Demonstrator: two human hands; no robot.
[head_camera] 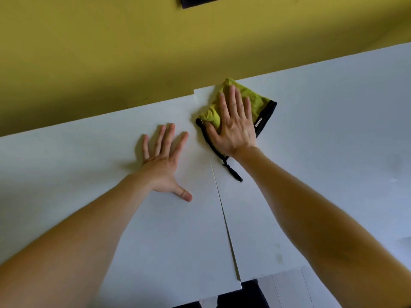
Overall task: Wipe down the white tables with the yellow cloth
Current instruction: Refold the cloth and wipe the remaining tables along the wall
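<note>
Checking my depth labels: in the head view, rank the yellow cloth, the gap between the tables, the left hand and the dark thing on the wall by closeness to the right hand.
1. Yellow cloth: under the right hand.
2. Gap between the tables: just left of it.
3. Left hand: beyond the gap, leftward.
4. Dark thing: top of the wall.

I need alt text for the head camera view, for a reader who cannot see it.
A person's right hand presses a yellow cloth with black edging flat on the right white table, near its far corner by the seam. The left hand lies spread flat on the left white table; a yellow wall is behind.
</note>
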